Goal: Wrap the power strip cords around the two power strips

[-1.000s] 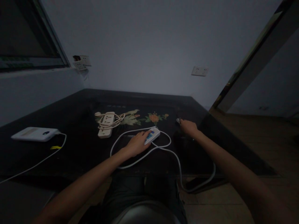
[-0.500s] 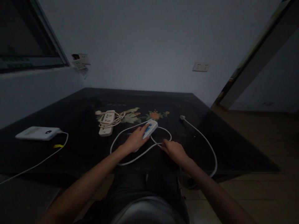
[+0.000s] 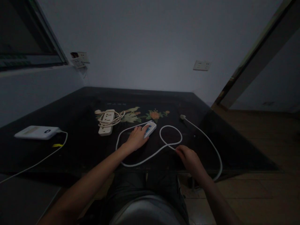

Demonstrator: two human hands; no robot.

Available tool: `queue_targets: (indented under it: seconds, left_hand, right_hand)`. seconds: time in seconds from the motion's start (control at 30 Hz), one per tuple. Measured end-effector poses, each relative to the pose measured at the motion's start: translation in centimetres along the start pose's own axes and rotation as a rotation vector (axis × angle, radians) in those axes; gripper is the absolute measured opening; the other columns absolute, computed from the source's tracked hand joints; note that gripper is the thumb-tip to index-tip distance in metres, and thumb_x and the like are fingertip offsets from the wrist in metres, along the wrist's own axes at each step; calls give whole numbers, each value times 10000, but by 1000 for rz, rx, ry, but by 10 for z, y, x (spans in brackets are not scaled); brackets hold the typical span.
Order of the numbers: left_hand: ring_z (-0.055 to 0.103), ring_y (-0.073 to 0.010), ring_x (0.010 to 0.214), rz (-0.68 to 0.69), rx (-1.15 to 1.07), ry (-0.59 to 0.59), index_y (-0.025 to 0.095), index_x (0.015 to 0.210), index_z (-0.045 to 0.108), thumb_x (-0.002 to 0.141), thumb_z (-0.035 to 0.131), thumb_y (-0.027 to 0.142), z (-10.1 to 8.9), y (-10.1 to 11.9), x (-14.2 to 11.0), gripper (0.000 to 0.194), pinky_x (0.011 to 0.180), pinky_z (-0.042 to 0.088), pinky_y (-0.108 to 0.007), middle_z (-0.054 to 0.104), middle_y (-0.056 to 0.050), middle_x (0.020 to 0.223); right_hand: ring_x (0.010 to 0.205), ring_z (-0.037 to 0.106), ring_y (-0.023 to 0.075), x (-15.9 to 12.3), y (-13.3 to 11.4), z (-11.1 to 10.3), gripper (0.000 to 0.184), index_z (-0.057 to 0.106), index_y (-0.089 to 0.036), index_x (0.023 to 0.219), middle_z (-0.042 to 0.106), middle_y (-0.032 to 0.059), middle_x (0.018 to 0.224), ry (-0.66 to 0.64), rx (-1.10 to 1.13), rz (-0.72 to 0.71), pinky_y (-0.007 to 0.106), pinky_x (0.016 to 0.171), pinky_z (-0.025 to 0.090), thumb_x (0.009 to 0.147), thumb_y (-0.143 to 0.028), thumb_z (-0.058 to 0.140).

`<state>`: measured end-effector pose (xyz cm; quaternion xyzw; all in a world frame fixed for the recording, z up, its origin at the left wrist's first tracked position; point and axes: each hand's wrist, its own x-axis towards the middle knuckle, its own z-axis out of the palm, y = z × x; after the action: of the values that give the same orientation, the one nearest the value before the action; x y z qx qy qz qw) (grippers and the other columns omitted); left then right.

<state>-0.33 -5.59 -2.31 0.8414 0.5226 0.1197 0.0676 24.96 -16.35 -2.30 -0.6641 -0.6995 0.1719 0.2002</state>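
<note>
White oblong power strip [image 3: 151, 127]: left hand [image 3: 136, 139] clamps it, seemingly for steadiness; right hand [image 3: 191, 158] pinches white cord [image 3: 170, 126] near black table's [image 3: 93, 156] front edge.

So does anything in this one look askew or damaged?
Yes: near the window, a socket plate sits crooked beside a dark opening, as if it has come loose from the wall. Elsewhere, only the white cord dips past the table's front edge, which seems harmless.
</note>
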Motion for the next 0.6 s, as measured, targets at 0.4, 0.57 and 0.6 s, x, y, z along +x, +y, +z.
queue_targets:
  seconds: [0.4, 0.57, 0.6]
  left_hand:
    - [600, -142, 724, 166, -741, -166, 165, 1010, 611, 915, 469, 377, -38, 70, -46, 273, 670, 446, -239, 657, -19, 830]
    - [497, -113, 619, 200, -869, -115, 160, 948, 647, 924, 449, 389, -47, 80, -63, 304, 578, 359, -218, 574, 9, 695]
    - [488, -109, 621, 216, -888, -107, 161, 957, 655, 929, 439, 383, -51, 79, -67, 311, 583, 356, -217, 573, 6, 707]
  right_hand:
    - [512, 575, 139, 15, -27, -5, 261, 604, -176, 801, 636, 24, 651, 364, 690, 3, 244, 486, 444, 778, -436, 612]
    - [477, 561, 116, 39, -28, -13, 298, 587, -175, 790, 616, 0, 617, 418, 914, -20, 208, 407, 414, 709, -439, 699]
    - [466, 560, 109, 46, -26, -17, 299, 570, -179, 775, 611, -9, 612, 425, 963, -43, 202, 402, 412, 704, -437, 705]
